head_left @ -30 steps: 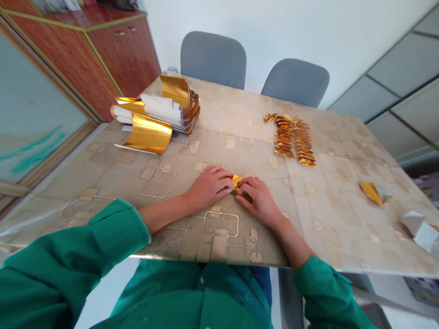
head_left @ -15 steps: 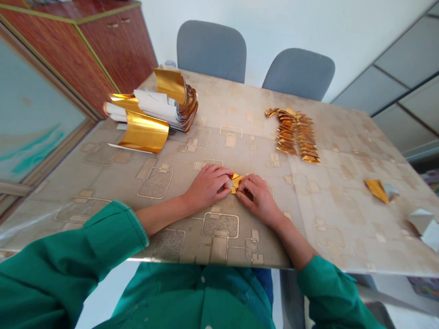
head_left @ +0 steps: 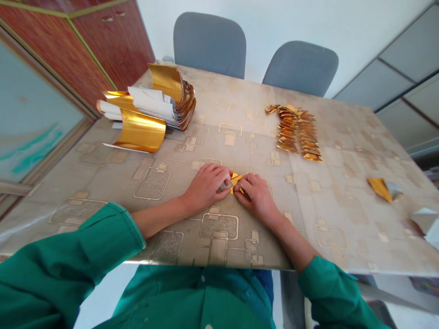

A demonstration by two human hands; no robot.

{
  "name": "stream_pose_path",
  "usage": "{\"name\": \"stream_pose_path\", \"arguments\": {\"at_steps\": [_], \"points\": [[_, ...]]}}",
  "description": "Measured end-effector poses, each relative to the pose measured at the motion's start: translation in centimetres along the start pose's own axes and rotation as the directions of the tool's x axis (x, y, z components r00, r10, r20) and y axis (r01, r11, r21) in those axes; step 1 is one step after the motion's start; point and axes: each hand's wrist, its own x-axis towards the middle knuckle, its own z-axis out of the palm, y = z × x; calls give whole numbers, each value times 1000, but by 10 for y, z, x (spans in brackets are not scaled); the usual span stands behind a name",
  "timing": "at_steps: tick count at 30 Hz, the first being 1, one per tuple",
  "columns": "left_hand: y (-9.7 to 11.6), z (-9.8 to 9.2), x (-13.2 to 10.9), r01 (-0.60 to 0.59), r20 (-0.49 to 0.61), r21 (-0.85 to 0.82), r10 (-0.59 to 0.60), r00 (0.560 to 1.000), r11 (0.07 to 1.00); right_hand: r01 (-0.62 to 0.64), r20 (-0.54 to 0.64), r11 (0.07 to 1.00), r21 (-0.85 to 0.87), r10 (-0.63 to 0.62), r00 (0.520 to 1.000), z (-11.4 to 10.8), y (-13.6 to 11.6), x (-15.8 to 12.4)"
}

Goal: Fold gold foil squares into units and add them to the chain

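Note:
Between my two hands, low over the table, is a small piece of folded gold foil paper (head_left: 236, 178). My left hand (head_left: 210, 186) is closed on its left edge, thumb and fingers pinching. From the right, my right hand (head_left: 258, 197) grips the other edge with bent fingers. Much of the paper is hidden behind the fingers. Two rows of folded gold paper pieces (head_left: 297, 132) lie farther back on the right. At the back left is a thick stack of curled gold and white paper sheets (head_left: 157, 109).
The table (head_left: 219, 246) has a patterned cover. Toward its right side lie a creased gold paper piece (head_left: 380, 188) and a white paper piece (head_left: 425, 220). Two grey chairs (head_left: 210, 45) stand behind the table, and a wooden cabinet (head_left: 113, 41) is at the far left.
The view has shifted slightly. My left fingers have opened a little at the paper's left edge, while both hands stay at about the same spot on the paper.

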Motion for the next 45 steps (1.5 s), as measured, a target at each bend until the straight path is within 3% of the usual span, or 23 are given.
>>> {"name": "stream_pose_path", "arguments": {"at_steps": [7, 11, 16, 21, 31, 40, 45], "points": [[-2, -4, 0, 3, 39, -66, 0, 999, 998, 20, 21, 999, -43, -19, 1000, -3, -2, 0], [-3, -6, 0, -13, 51, -79, 17, 999, 997, 105, 68, 991, -78, -100, 993, -7, 0, -5], [-4, -6, 1, -8, 55, -75, 12, 998, 997, 220, 147, 975, 1, -218, 965, -19, 7, -11], [-6, -8, 1, -11, 85, -84, 18, 996, 996, 278, 154, 952, 126, -295, 943, -30, 13, -11], [1, -1, 1, -4, 39, -59, 6, 999, 998, 282, 140, 953, 113, -296, 945, -30, 11, -11], [-15, -4, 3, 37, 51, -317, -22, 998, 948, 290, 100, 943, 161, -308, 946, -27, 15, -11], [-18, -9, -1, -14, 20, -315, 22, 1000, 949, 268, 94, 948, 169, -286, 953, -26, 15, -11]]}}
